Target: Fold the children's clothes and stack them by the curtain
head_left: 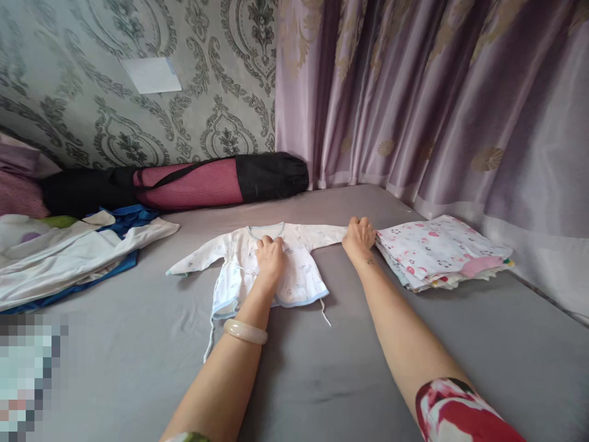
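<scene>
A small white baby shirt (294,279) with pale blue trim and tie strings lies spread flat on the grey bed sheet (138,344). My left hand (270,255), a pale bangle on its wrist, presses on the shirt's chest with its fingers curled down. My right hand (359,236) is closed on the end of the shirt's right sleeve (329,234), right beside a folded stack of patterned cloths (442,252).
A pink and black rolled mat bag (193,183) lies along the patterned wall at the back. White and blue clothes (69,255) are heaped at the left. Purple curtains (437,104) hang along the right side of the bed.
</scene>
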The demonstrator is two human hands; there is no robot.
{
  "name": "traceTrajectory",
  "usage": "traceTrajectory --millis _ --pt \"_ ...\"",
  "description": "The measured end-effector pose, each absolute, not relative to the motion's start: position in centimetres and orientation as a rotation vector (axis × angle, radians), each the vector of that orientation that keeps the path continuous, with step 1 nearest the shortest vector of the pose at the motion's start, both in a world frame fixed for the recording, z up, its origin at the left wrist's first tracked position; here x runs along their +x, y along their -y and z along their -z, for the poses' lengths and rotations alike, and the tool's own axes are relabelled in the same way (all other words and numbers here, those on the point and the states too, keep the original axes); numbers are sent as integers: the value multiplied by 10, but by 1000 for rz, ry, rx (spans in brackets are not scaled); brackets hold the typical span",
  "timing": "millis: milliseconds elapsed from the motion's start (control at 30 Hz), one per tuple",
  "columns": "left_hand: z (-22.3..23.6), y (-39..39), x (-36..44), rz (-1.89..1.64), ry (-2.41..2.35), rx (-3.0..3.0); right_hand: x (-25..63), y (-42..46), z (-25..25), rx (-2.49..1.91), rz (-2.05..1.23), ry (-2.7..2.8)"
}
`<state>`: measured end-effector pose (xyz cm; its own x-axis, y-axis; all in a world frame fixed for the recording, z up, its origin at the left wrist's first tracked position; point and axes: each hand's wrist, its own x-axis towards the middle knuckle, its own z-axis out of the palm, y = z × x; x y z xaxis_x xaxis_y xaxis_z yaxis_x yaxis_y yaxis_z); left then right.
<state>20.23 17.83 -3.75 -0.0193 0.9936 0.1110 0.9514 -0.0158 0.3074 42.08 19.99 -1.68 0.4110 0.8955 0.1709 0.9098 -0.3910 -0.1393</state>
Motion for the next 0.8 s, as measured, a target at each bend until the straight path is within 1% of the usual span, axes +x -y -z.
traceTrajectory --millis 100,167,267,367,500,800 --pt "38 -178 203 -459 -2100 2108 415 -198 20 -2317 215 1664" --pt "38 -179 202 -458 -2098 2107 407 -200 24 -2116 167 1848" --pt "41 -181 202 -462 -2086 2123 387 -202 31 -1820 -70 2190" --pt "46 -183 200 -493 -2060 2162 366 -202 37 -1692 -332 2388" --pt "50 -185 199 -519 -2049 2176 359 -200 39 -1732 -460 2421" --pt "53 -185 197 -529 -2060 2191 383 -204 38 -2088 -363 2240"
